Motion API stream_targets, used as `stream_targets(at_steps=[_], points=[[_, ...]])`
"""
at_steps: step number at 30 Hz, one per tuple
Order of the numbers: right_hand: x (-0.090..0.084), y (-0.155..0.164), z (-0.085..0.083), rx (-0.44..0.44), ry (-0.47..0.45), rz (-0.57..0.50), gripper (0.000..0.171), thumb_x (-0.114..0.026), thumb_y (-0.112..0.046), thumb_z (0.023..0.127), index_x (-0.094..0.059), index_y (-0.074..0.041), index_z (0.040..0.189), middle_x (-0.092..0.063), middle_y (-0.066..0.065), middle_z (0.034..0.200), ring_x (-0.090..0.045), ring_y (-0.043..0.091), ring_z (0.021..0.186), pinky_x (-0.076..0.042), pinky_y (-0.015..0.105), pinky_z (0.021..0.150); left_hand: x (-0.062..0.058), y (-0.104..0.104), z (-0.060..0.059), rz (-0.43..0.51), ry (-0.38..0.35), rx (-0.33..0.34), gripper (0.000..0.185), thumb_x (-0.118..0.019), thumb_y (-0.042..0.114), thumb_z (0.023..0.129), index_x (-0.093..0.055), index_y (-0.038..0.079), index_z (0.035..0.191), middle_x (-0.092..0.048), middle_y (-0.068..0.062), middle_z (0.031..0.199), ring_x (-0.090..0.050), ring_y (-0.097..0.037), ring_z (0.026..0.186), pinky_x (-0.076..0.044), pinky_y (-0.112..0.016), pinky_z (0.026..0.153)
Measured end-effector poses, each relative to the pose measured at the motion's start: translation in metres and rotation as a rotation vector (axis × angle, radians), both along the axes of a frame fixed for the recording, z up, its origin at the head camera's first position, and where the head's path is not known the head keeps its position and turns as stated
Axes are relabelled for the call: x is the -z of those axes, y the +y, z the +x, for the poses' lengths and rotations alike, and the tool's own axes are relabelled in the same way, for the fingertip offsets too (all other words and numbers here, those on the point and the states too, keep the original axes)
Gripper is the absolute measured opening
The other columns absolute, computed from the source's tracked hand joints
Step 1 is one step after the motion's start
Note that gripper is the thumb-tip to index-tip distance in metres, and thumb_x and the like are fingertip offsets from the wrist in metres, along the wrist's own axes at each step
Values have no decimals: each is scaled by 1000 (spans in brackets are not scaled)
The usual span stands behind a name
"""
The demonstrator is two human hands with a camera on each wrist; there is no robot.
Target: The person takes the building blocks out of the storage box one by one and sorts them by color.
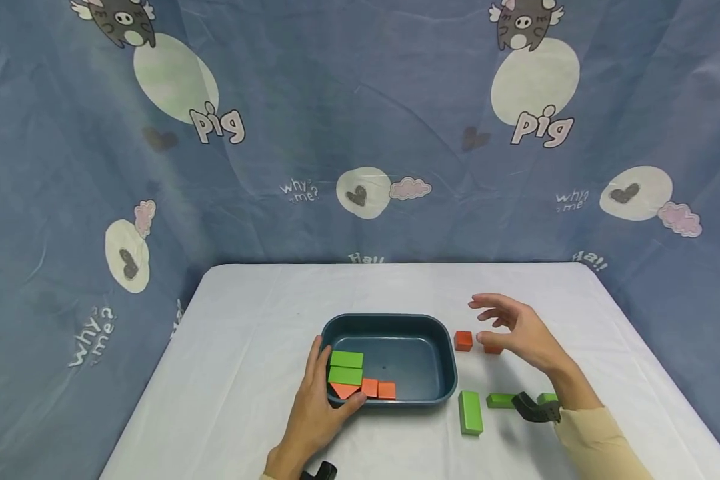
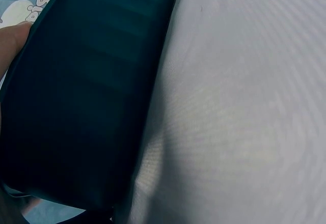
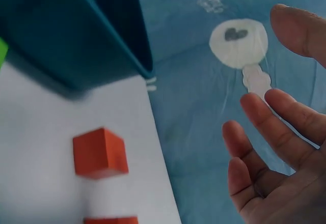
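A dark teal tray (image 1: 390, 318) sits mid-table. My left hand (image 1: 323, 400) grips its near left corner, thumb on the front rim and fingers along the left wall. The left wrist view shows a fingertip (image 2: 12, 38) against the tray's wall (image 2: 76, 107). Inside lie two green blocks (image 1: 346, 367), an orange wedge (image 1: 344, 391) and two orange cubes (image 1: 378, 389). My right hand (image 1: 504, 327) hovers with fingers spread over two orange cubes (image 1: 463, 340) right of the tray, holding nothing. In the right wrist view its fingers (image 3: 270, 142) are splayed beside one cube (image 3: 99, 151).
Green blocks lie on the white table near the front right: a long one (image 1: 471, 412), a short one (image 1: 501, 400) and another (image 1: 546, 398) half hidden by my wrist strap. A blue patterned cloth (image 1: 360, 133) hangs behind and around the table.
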State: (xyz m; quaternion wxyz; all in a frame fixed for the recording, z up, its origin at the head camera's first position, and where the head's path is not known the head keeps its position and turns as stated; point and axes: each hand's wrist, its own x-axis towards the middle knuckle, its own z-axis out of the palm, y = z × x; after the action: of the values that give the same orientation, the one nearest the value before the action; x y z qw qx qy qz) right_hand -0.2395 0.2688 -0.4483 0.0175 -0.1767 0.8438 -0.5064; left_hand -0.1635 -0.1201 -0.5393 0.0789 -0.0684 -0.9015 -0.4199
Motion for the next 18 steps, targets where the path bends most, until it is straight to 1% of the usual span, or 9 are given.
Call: stream_targets(at_steps=[3, 5, 8, 12, 15, 18], points=[[-2, -8, -5, -32, 9, -29, 61, -84, -9, 85, -59, -8, 140, -63, 14, 135, -60, 38, 112, -50, 26, 93, 0, 0, 0, 0, -2, 0, 107, -81, 58, 79, -33, 5, 158, -9, 0, 171, -43, -36, 140, -44, -61, 102], [-4, -14, -7, -47, 11, -41, 61, -84, -9, 83, -60, -8, 139, -63, 14, 134, -61, 35, 111, -50, 26, 93, 0, 0, 0, 2, 2, 3, 107, -81, 57, 79, -33, 4, 158, -9, 1, 171, -43, -36, 141, -44, -61, 102], [-5, -22, -12, -85, 25, -72, 61, -84, -7, 84, -59, -7, 139, -63, 17, 134, -61, 33, 110, -50, 26, 93, 0, 0, 0, 5, 14, 5, 106, -82, 57, 79, -33, 4, 157, -10, 1, 171, -43, -36, 141, -45, -61, 101], [-6, -35, -19, -140, 49, -106, 62, -82, -3, 84, -58, -5, 141, -62, 20, 134, -61, 35, 110, -50, 27, 94, 1, -1, -1, 12, 26, 3, 106, -82, 56, 79, -34, 4, 157, -10, 3, 170, -43, -36, 141, -45, -60, 101], [-7, -46, -24, -165, 50, -116, 63, -82, -1, 83, -58, -7, 141, -62, 19, 134, -61, 34, 110, -51, 28, 94, 2, -1, -1, 16, 24, 6, 106, -82, 56, 79, -34, 4, 157, -8, 5, 170, -42, -34, 142, -44, -59, 103], [-8, -56, -29, -187, 39, -130, 64, -81, 2, 83, -58, -8, 141, -62, 19, 134, -61, 34, 110, -52, 30, 94, 3, -2, -1, 18, 15, 5, 106, -82, 56, 79, -33, 5, 158, -9, 4, 171, -41, -33, 142, -44, -59, 104]])
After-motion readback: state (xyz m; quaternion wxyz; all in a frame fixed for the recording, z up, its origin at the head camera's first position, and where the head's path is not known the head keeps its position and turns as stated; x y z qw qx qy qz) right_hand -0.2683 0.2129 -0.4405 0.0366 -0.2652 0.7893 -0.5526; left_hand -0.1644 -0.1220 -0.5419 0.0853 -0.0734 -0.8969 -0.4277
